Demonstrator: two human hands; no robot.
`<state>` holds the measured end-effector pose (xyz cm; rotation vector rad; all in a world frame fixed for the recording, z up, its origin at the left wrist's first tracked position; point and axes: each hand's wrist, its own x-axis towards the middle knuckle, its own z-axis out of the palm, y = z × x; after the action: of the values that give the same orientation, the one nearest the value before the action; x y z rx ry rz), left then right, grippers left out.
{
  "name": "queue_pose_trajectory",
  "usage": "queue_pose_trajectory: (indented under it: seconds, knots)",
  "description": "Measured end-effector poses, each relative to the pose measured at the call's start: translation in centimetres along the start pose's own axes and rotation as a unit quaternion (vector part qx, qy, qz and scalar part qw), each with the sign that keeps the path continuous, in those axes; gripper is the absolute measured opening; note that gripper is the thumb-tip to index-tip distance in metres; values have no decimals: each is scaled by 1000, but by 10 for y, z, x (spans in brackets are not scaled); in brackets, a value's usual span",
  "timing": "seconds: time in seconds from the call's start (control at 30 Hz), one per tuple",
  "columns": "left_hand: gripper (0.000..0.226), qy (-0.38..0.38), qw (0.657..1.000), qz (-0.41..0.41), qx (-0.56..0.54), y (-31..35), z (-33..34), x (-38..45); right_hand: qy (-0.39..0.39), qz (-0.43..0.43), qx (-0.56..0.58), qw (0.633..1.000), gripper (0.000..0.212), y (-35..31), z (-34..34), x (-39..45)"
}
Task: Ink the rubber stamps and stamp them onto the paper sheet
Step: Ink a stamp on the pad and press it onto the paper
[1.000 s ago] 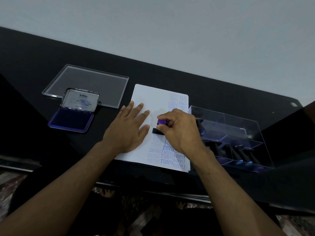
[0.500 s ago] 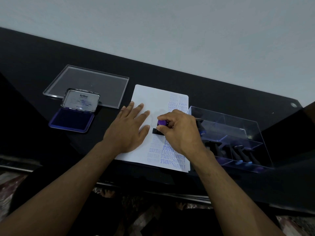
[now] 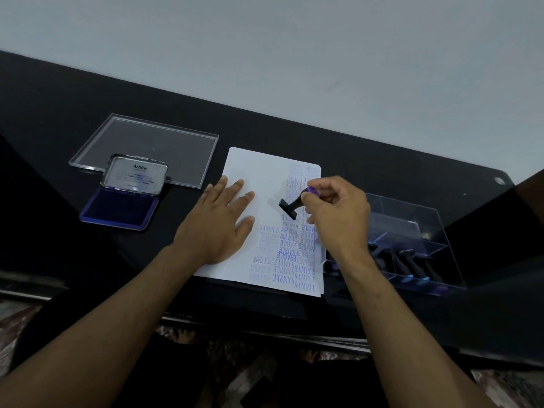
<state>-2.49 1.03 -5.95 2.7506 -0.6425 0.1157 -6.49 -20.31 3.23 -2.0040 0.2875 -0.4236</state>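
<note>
Left hand (image 3: 219,222) flat, fingers spread, palm down on white paper sheet (image 3: 259,184); right hand (image 3: 338,214) pinches tilted black rubber stamp (image 3: 291,206) by its purple-capped handle.

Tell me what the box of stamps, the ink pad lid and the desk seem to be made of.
The box of stamps looks like clear glossy plastic or acrylic: the stamps show through its walls. The ink pad lid looks like thin shiny metal, silvery with printed lettering, though coated plastic is possible. The desk looks like black glass or gloss laminate, faintly reflective.
</note>
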Motion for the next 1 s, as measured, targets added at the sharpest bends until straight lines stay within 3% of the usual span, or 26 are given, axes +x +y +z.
queue_pose_trajectory:
  seconds: [1.0]
  knots:
    - [68, -5, 1000, -2, 5, 0, -1, 0, 0, 12, 16, 1000, 15, 8, 2, -2]
